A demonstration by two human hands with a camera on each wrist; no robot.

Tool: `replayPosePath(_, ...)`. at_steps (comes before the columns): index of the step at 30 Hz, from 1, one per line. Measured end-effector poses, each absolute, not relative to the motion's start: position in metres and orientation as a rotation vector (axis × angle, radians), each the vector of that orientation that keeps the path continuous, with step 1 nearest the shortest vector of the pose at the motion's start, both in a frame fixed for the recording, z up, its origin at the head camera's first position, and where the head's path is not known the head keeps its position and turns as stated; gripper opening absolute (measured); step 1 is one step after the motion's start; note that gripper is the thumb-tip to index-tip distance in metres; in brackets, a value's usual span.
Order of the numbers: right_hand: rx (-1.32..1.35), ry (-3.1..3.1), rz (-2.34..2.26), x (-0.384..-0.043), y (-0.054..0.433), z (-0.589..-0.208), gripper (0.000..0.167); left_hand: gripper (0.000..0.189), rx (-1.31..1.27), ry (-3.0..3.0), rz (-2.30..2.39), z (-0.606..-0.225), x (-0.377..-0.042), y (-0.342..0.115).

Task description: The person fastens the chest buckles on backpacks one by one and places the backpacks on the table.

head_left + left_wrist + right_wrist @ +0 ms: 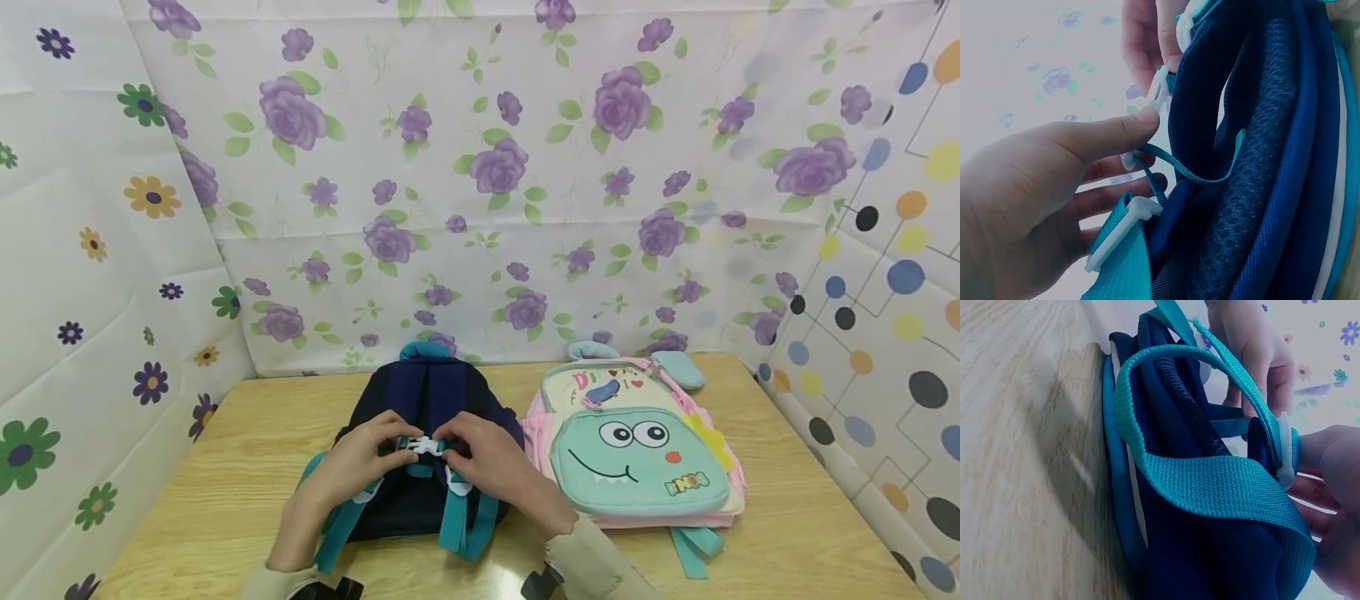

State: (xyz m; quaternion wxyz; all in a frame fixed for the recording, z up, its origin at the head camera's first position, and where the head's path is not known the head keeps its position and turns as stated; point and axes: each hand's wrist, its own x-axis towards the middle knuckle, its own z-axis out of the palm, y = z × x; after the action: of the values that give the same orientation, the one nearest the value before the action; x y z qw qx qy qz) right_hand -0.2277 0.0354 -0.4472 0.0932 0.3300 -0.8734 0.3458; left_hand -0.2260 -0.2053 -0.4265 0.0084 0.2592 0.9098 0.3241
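A dark navy backpack [386,512] lies with its shoulder-strap side facing up. Over its middle, a white side-release buckle [426,447] on a teal chest strap is held between both hands. My left hand [352,457] pinches the buckle's left end between thumb and fingers. On the other side my right hand [498,462] pinches its right end. The two halves sit together in line, but I cannot tell whether they are fully locked. In the left wrist view the strap's loose teal webbing [1185,170] hangs below the buckle. White strap adjusters [1124,232] sit close to the fingers.
A pink and mint backpack [637,462] with a cartoon face stands to the right, touching or nearly touching the navy one. Teal shoulder webbing [453,521] hangs onto the wooden table [225,467]. Patterned cloth walls [450,183] close in the back and sides.
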Motion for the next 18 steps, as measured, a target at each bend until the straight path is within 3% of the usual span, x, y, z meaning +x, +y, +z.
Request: replayPosePath(18, 1.002, -2.566, 1.032, -0.2266, 0.0342, -0.4485, 0.019, 0.034, 0.931, 2.909, 1.029, -0.4273, -0.2251, -0.2009)
